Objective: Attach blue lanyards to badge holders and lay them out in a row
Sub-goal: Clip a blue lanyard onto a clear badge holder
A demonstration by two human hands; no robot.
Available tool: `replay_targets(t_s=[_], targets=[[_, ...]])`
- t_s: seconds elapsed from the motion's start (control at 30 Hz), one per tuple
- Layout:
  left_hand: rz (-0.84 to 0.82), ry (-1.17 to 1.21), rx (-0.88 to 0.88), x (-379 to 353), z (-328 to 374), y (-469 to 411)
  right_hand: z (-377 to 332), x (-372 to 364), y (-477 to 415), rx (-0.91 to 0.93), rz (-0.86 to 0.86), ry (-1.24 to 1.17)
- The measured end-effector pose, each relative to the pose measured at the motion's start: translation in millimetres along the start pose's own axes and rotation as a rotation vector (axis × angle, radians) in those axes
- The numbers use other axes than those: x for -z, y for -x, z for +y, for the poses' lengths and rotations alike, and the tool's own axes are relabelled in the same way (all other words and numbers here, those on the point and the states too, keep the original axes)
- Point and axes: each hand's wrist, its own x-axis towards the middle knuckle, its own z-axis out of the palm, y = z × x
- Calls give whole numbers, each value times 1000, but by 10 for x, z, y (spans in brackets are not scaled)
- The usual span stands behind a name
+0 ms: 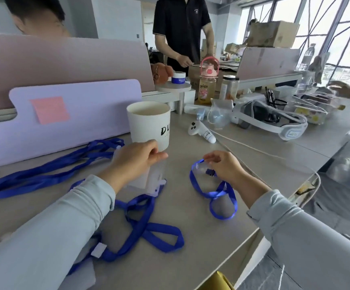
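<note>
Lanyard (217, 194) pinched in right fingers (214, 157), holder (155, 177) in left fingers (159, 156).

Grey office table (260, 170) carries a bundle of blue lanyards (50, 170) at left, looped lanyards (149, 227) near the front edge, a white paper cup (149, 124), a white controller (200, 131), a cable (251, 147) and, farther back, what looks like a headset (274, 120)

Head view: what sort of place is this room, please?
Probably a shared office: a pink divider panel behind the desk, a pen holder and water bottle, cardboard boxes near large windows.
</note>
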Motion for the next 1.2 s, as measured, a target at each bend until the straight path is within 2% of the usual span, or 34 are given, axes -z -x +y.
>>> replay_targets(t_s=[0.2, 0.43, 0.57, 0.73, 0.9, 1.03, 1.2], targets=[[5, 85, 83, 373, -452, 403, -508, -465, 98, 198, -77, -60], [136, -34, 270, 825, -1053, 1108, -1144, -1296, 348, 384, -301, -16], [272, -159, 368, 1063, -1395, 1576, -1462, -1750, 471, 486, -405, 18], [462, -374, 396, 1263, -1805, 2126, -1833, -2293, 630, 597, -498, 47], [518, -415, 474, 1348, -2086, 2511, -2127, -2810, 739, 680, -599, 112], [527, -424, 515, 1360, -2269, 2706, -2360, -3186, 818, 718, -642, 131], [555, -425, 553, 1355, -2382, 2775, -2584, -3576, 857, 761, -611, 186]])
